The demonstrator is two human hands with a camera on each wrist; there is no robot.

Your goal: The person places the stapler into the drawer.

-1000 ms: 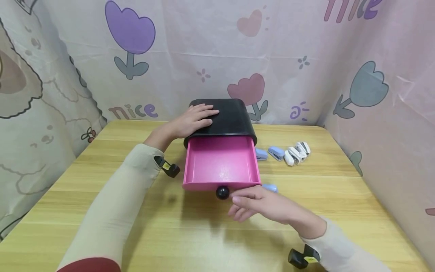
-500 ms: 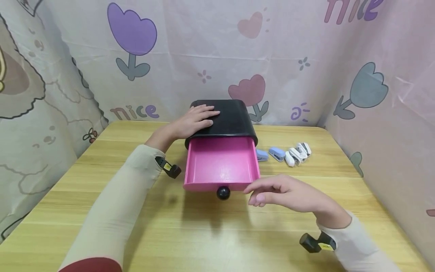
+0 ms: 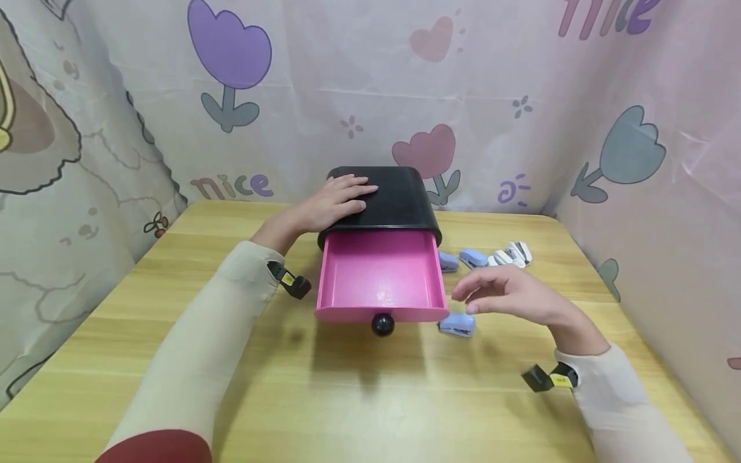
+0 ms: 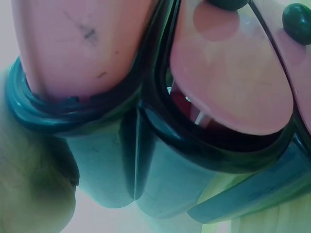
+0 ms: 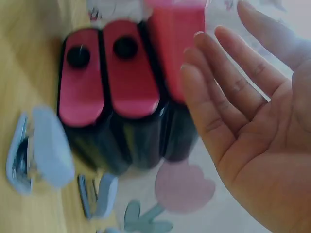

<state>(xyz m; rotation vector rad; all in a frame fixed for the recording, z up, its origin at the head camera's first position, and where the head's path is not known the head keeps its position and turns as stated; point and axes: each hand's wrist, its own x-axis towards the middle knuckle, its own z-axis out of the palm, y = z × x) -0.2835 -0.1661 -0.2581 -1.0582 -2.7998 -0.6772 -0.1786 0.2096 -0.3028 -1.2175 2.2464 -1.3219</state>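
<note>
My left hand point(image 3: 332, 207) rests flat on the black top of a small drawer cabinet point(image 3: 399, 202). The cabinet's top pink drawer point(image 3: 382, 314), with its round black knob point(image 3: 383, 325), is pulled out toward me, and its bare bottom shows. Two closed drawers sit under it, seen in the right wrist view. My right hand point(image 3: 515, 297) hovers to the right of the drawer, fingers loosely bent and holding nothing. Just below its fingertips a light blue stapler point(image 3: 457, 324) lies on the table.
Behind the right hand lie two more blue staplers, one point(image 3: 473, 257) beside the white staplers point(image 3: 520, 254) and one point(image 3: 448, 261) close to the cabinet. A patterned cloth point(image 3: 347, 77) hangs behind the wooden table point(image 3: 347, 411).
My right hand has moved away from the drawer's knob, right and farther back, uncovering the near blue stapler. The left hand and the drawer stay put.
</note>
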